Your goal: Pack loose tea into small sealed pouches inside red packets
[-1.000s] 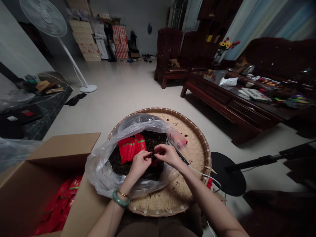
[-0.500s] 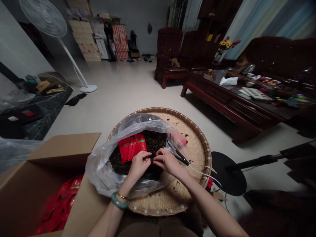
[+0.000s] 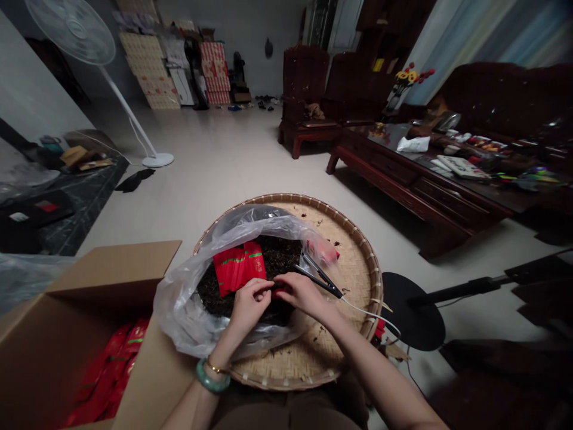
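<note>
My left hand (image 3: 251,301) and my right hand (image 3: 301,291) meet above a clear plastic bag (image 3: 175,307) of dark, dry tea leaves (image 3: 283,254). Both are closed, fingertips pinched together around a small red packet (image 3: 281,289), mostly hidden by the fingers. Beside my left hand, a fanned row of red packets (image 3: 237,267) with green bands lies on the leaves. Close to my right hand rests a black tong-shaped corded tool (image 3: 330,286), like a hair straightener, its arms apart. All this sits on a round woven bamboo tray (image 3: 356,269).
An open cardboard box (image 3: 143,370) with red packets (image 3: 114,370) inside stands at my left. A black round stand base (image 3: 412,310) is to the right. Farther off are a white fan (image 3: 129,113), a dark wooden table (image 3: 403,185) and stacked boxes (image 3: 150,68).
My right hand's fingers have shifted slightly and spread over the left fingertips, and more red shows between them. The view has moved a little. The packets and tool stay in place.
</note>
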The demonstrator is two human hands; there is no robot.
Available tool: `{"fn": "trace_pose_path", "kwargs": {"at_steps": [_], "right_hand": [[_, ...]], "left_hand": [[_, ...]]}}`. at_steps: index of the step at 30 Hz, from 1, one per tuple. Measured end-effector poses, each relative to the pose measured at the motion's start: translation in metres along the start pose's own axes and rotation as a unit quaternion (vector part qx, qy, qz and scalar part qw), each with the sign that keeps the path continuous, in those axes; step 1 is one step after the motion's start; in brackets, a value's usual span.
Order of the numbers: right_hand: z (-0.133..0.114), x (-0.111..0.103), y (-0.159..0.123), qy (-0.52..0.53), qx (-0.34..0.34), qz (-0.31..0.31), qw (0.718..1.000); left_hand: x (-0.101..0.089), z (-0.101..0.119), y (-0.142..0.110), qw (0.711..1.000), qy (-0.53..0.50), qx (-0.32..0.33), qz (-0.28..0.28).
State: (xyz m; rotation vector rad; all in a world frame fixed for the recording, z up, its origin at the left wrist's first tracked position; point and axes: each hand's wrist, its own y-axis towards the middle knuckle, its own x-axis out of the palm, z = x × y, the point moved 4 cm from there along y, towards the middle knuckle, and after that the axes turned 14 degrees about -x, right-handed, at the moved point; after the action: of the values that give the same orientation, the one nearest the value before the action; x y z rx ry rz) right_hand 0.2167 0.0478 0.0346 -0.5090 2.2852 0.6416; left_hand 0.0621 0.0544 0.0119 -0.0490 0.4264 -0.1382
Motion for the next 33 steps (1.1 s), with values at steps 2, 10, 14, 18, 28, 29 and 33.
{"fn": "trace_pose_path", "kwargs": {"at_steps": [2, 10, 14, 18, 28, 29, 33], "right_hand": [[0.015, 0.007, 0.001, 0.045, 0.050, 0.048, 0.997], [0.034, 0.010, -0.002, 0.281, 0.125, 0.094, 0.947], [0.018, 0.002, 0.003, 0.124, 0.080, 0.087, 0.985], [0.016, 0.013, 0.009, 0.013, 0.073, 0.050, 0.996], [0.025, 0.010, 0.010, 0.082, 0.053, 0.136, 0.986], [0.025, 0.010, 0.010, 0.083, 0.054, 0.141, 0.985], [0.024, 0.014, 0.009, 0.077, 0.054, 0.162, 0.982]], "left_hand": [[0.000, -0.006, 0.004, 0.999, -0.021, -0.033, -0.001], [0.022, -0.022, 0.005, 0.964, -0.079, -0.146, -0.209], [0.025, -0.018, 0.004, 0.970, -0.070, -0.136, -0.191], [0.023, -0.014, 0.003, 0.977, -0.047, -0.120, -0.169], [0.017, -0.020, -0.008, 0.957, -0.054, -0.162, -0.236], [0.016, -0.020, -0.008, 0.956, -0.057, -0.161, -0.238], [0.013, -0.021, -0.006, 0.955, -0.058, -0.157, -0.246]]}}
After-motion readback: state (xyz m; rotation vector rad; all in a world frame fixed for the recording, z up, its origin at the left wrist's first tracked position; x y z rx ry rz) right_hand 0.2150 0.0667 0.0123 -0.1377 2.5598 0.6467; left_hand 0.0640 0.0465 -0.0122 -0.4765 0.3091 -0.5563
